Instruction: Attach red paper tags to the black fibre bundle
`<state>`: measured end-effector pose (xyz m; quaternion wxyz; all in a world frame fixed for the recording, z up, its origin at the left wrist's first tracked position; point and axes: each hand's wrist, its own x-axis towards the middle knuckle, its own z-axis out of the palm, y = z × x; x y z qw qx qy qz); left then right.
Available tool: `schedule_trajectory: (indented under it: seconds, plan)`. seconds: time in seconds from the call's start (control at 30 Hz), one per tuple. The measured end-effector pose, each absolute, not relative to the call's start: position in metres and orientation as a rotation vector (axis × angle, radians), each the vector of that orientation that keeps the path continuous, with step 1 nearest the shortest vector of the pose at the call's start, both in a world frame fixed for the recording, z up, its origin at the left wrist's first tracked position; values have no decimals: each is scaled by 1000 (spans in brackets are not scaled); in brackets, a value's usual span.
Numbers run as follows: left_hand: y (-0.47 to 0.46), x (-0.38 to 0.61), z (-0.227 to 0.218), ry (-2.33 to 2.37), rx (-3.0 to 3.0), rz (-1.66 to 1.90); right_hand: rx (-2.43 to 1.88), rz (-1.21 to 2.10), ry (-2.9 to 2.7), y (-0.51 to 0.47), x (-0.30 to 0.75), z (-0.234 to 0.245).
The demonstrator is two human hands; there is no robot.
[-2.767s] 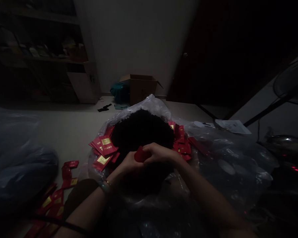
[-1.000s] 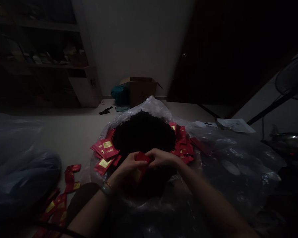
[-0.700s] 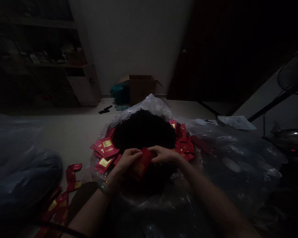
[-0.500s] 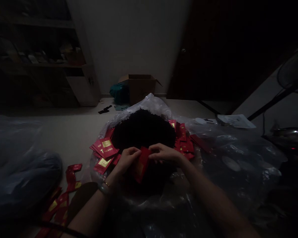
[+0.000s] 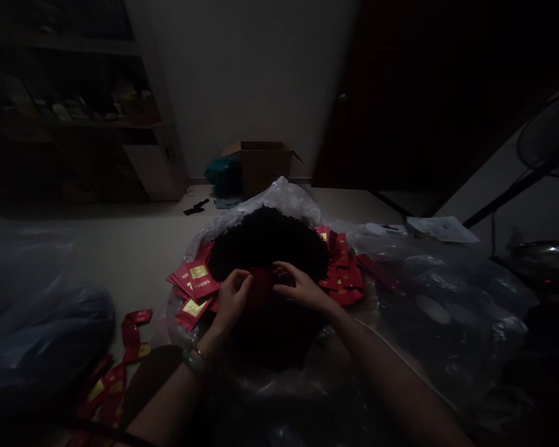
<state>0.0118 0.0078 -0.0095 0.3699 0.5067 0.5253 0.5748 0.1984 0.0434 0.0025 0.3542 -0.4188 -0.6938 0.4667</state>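
Above a heap of dark, loose tea-like leaves [image 5: 270, 239] in a clear plastic bag [image 5: 286, 189], my left hand [image 5: 233, 298] pinches a small red packet [image 5: 261, 282] by its left edge. The packet is dim against the dark heap. My right hand [image 5: 300, 288] is at the packet's right edge, thumb and forefinger apart; whether a fingertip touches it I cannot tell. Red packets with gold labels [image 5: 198, 279] lie in a stack left of my left hand. More red packets [image 5: 345, 267] are piled beyond my right hand.
Several red packets [image 5: 133, 335] are scattered on the floor at left, near a plastic-covered dark bundle [image 5: 46, 335]. Clear plastic sheeting [image 5: 447, 298] spreads at right. An open cardboard box [image 5: 265, 167] and a teal bag [image 5: 224, 177] stand by the wall.
The red packet has been brought up and left, from tilted to more upright. My right thumb and forefinger have spread apart, off the packet's upper edge. My left hand still pinches it.
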Motion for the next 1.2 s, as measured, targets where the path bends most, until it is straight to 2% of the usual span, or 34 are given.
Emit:
schedule_trajectory:
  seconds: [0.37, 0.5, 0.87, 1.2]
  plan:
    - [-7, 31, -11, 1157, 1085, 1271, -1151, 1333, -1514, 31, 188, -11]
    - [-7, 30, -8, 1154, 1004, 1189, -1124, 1282, -1533, 31, 191, -10]
    - [-5, 28, -7, 1259, 1092, 1269, -1119, 1016, -1659, 27, 191, -6]
    - [-3, 21, -9, 1096, 950, 1148, -1141, 1291, -1723, 27, 196, 2]
